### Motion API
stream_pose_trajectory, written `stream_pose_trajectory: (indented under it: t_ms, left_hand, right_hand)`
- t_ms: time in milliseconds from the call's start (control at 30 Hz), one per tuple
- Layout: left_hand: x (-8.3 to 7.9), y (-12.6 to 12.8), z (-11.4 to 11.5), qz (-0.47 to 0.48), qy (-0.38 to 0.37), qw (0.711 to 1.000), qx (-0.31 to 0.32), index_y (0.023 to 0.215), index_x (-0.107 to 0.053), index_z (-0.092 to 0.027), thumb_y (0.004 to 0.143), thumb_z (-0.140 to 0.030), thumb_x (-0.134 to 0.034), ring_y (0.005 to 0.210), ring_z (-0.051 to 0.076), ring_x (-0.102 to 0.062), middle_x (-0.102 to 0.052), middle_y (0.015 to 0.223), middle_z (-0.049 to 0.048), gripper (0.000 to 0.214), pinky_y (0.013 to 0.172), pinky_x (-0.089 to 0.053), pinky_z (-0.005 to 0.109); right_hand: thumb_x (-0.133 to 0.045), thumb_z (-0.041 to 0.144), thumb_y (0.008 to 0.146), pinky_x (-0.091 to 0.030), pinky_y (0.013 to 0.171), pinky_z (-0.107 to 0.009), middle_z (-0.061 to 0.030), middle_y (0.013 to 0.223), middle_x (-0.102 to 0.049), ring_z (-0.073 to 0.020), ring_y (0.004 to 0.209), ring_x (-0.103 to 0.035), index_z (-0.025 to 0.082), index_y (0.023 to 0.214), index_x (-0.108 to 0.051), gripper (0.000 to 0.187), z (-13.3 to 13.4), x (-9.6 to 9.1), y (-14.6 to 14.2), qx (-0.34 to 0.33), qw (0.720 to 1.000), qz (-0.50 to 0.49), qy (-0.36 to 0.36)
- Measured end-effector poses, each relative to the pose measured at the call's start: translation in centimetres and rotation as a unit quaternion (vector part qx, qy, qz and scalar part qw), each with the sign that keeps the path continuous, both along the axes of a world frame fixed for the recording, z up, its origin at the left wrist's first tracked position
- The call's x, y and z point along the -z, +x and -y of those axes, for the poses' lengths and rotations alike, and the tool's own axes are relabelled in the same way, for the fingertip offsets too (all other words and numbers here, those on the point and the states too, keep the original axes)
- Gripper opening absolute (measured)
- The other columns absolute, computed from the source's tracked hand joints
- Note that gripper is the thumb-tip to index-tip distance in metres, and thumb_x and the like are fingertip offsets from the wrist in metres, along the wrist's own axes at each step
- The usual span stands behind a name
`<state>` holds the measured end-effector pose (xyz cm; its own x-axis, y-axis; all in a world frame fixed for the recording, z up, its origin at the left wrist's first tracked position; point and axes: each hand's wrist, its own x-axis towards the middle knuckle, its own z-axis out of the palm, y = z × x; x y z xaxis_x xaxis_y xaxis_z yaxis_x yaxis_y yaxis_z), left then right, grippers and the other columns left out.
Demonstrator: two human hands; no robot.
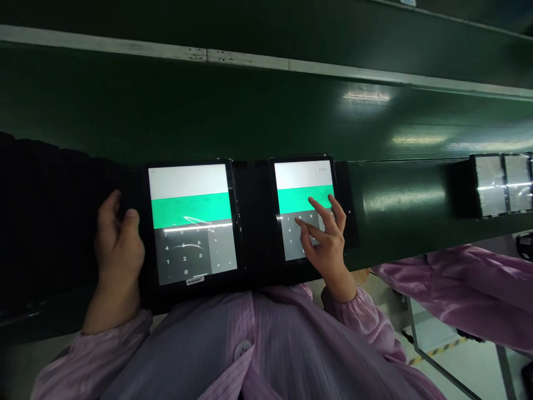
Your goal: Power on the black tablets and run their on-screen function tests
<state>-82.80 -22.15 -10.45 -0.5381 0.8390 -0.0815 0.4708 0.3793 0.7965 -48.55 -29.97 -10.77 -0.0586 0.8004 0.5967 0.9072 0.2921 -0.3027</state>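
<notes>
Two tablets lie side by side in front of me, screens lit with a calculator keypad and a green band. My right hand [327, 244] is over the right tablet [291, 172], fingers spread, with one fingertip at the keypad near the 7 and 8 keys; whether it presses is unclear. The left tablet [189, 183] has a small barcode label at its lower edge and a streak of glare. Left of it, my left hand [119, 250] rests on its side by a dark surface, thumb and forefinger apart. Its other fingers are hidden, and I see nothing held.
Dark, bulky shapes [45, 194] fill the left side, too dim to identify. Further right, more tablets [491, 186] stand on the green bench [400, 205]. A pale rail [250, 58] runs across behind. At lower right shows another person's pink sleeve [462, 289].
</notes>
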Motion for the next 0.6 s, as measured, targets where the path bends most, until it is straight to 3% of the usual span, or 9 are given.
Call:
stream_pose_trajectory:
  t_ms: [233, 433, 600]
  left_hand:
    - [-0.4, 0.3, -0.2, -0.002, 0.0, 1.0, 0.001, 0.162, -0.049, -0.005, 0.077, -0.037, -0.057, 0.157, 0.037, -0.045, -0.049, 0.168, 0.0177, 0.091, 0.134, -0.033, 0.056]
    - [-0.6, 0.6, -0.1, 0.002, -0.018, 1.0, -0.013, 0.163, -0.048, -0.007, 0.08, -0.034, -0.056, 0.158, 0.036, -0.044, -0.048, 0.168, 0.0166, 0.088, 0.135, -0.031, 0.057]
    - [-0.2, 0.4, -0.2, -0.005, -0.011, 1.0, -0.003, 0.163, -0.049, -0.01, 0.081, -0.035, -0.057, 0.157, 0.036, -0.045, -0.049, 0.168, 0.0153, 0.086, 0.134, -0.032, 0.057]
  right_hand:
    - [-0.056, 0.018, 0.107, -0.052, 0.119, -0.061, -0.0073, 0.147, -0.068, -0.0377, 0.16, -0.039, 0.025, 0.104, -0.084, 0.029, -0.4, 0.1, -1.1, -0.006, 1.0, -0.01, -0.013]
    - [-0.058, 0.024, 0.108, -0.045, 0.119, -0.074, -0.0063, 0.149, -0.065, -0.0423, 0.155, -0.044, 0.029, 0.105, -0.086, 0.029, -1.6, 1.0, 3.1, 0.129, 0.989, -0.029, 0.059]
    - [-0.057, 0.027, 0.109, -0.04, 0.12, -0.08, -0.0095, 0.151, -0.064, -0.0445, 0.157, -0.039, 0.029, 0.11, -0.086, 0.029, -2.3, 2.1, 4.3, 0.156, 0.985, -0.052, 0.054]
